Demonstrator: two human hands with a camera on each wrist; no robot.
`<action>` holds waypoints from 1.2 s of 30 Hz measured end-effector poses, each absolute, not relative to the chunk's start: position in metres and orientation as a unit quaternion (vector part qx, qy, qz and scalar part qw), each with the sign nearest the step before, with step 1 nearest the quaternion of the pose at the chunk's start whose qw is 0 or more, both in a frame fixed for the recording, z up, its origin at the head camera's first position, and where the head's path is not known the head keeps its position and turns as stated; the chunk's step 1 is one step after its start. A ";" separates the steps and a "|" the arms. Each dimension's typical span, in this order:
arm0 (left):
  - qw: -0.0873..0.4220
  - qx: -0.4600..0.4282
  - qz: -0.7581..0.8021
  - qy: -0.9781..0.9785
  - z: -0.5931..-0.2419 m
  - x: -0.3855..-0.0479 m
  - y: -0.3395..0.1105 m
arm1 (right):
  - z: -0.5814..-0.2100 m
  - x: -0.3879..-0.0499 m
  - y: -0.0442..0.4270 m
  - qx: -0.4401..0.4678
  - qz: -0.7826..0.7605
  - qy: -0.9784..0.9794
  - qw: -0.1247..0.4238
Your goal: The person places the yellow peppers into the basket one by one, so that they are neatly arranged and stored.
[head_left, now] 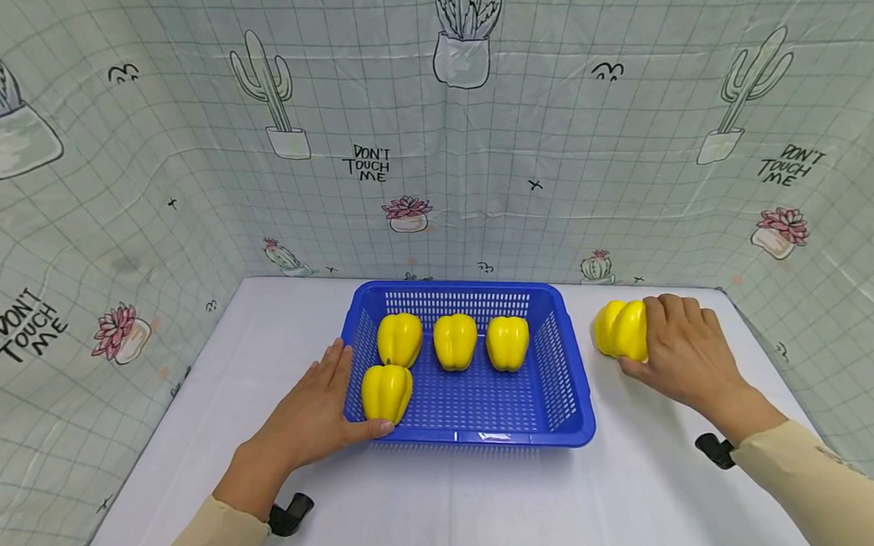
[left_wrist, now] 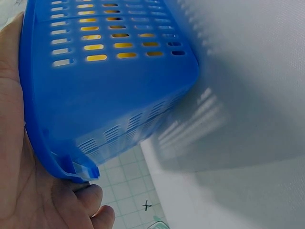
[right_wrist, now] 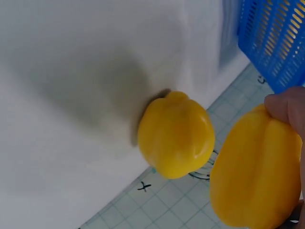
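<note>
A blue plastic basket [head_left: 465, 430] on the white table holds several yellow bell peppers [head_left: 455, 343]. My left hand [head_left: 306, 415] rests against its near left corner, fingers straight along the left side and thumb over the front rim. In the left wrist view, the hand [left_wrist: 43, 200] lies along the basket's rim [left_wrist: 40, 143]. To the right of the basket, my right hand [head_left: 685, 350] grips a yellow bell pepper [right_wrist: 255, 176]. Beside that one, a separate bell pepper [right_wrist: 176, 136] lies on the table. My right fingers are mostly out of the right wrist view.
The table [head_left: 497, 511] has a white cover. Behind it and at both sides hangs a grid-patterned cloth [head_left: 467, 154] with cactus drawings. Black wrist mounts [head_left: 291, 514] sit on both of my wrists.
</note>
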State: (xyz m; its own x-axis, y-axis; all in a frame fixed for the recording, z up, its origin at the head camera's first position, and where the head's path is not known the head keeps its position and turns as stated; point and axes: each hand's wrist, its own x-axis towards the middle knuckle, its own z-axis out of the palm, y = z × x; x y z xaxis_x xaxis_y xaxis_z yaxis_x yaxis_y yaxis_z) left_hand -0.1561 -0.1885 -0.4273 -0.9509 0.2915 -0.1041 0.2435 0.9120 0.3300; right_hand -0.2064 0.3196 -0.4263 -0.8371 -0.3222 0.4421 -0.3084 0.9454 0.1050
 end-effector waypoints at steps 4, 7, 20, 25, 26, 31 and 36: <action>0.077 0.137 0.159 0.975 -0.427 -0.156 -0.189 | -0.421 -0.208 0.310 0.179 -0.022 -0.955 0.237; 0.079 0.136 0.158 0.975 -0.428 -0.156 -0.189 | -0.418 -0.210 0.304 0.194 -0.028 -0.951 0.240; 0.078 0.137 0.161 0.974 -0.428 -0.156 -0.189 | -0.396 -0.215 0.271 0.255 -0.036 -0.931 0.259; 0.076 0.140 0.159 0.974 -0.428 -0.156 -0.189 | -0.393 -0.216 0.257 0.261 -0.043 -0.931 0.251; 0.076 0.140 0.159 0.974 -0.428 -0.156 -0.189 | -0.393 -0.217 0.254 0.264 -0.043 -0.931 0.250; 0.075 0.142 0.158 0.974 -0.427 -0.156 -0.189 | -0.392 -0.219 0.236 0.278 -0.052 -0.928 0.244; 0.074 0.142 0.154 0.975 -0.427 -0.155 -0.189 | -0.390 -0.221 0.213 0.287 -0.050 -0.931 0.218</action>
